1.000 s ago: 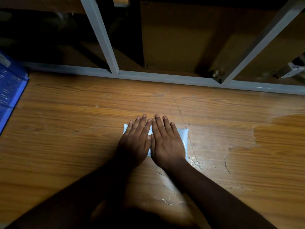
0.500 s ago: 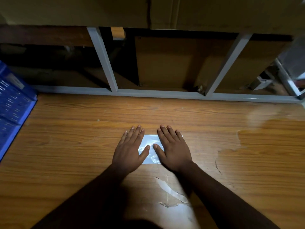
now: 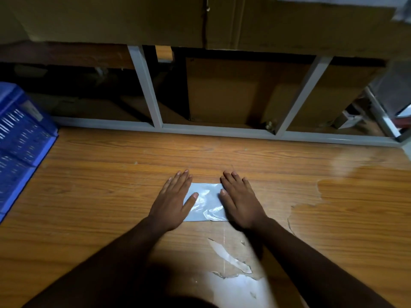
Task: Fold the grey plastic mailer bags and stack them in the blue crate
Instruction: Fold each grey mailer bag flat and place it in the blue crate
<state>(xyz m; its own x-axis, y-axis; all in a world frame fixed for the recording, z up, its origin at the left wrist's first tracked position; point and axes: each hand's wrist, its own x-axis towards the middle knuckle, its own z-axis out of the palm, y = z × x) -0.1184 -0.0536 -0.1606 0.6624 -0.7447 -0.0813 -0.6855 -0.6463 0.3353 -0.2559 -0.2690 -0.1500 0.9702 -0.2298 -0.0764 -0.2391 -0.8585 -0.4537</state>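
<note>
Bag: a folded grey bag [image 3: 206, 202] is lying flat on the wooden tabletop [image 3: 100, 196], between the two hands, its glossy face catching the light.
Left hand: the left hand [image 3: 172, 202] is lying palm down on the bag's left edge, fingers straight and together, thumb spread out and pressing on the plastic.
Right hand: the right hand [image 3: 240, 202] is resting flat on the bag's right edge, fingers straight, thumb touching the plastic.
Crate: the blue crate [image 3: 20, 150] is sitting at the tabletop's left edge, well apart from the bag.
Frame: a grey metal frame [image 3: 146, 85] is running along the tabletop's far edge.
Surface: the veneer is peeling near the person.
</note>
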